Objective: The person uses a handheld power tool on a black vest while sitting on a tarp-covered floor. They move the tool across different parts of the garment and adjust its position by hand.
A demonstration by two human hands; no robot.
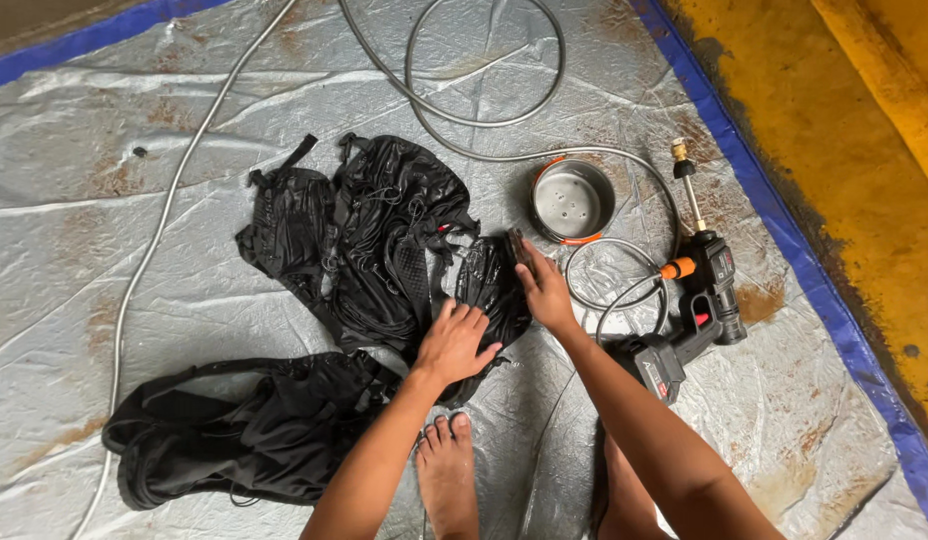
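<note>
A wet black backpack [369, 240] lies spread open on a silver tarp [104, 260], its straps and panels fanned out. My left hand [452, 342] presses flat on a black flap of the bag. My right hand [544, 290] holds a small dark brush [514, 245] against the same flap, fingers wrapped over it. A second heap of black fabric [244, 430] lies at the lower left.
A small metal bowl with an orange rim [572, 200] stands just beyond my right hand. A black cordless spray gun [699, 310] with brass nozzle lies to the right. Grey hose [484, 110] loops across the tarp. My bare feet [446, 470] are below. Yellow floor [834, 130] at right.
</note>
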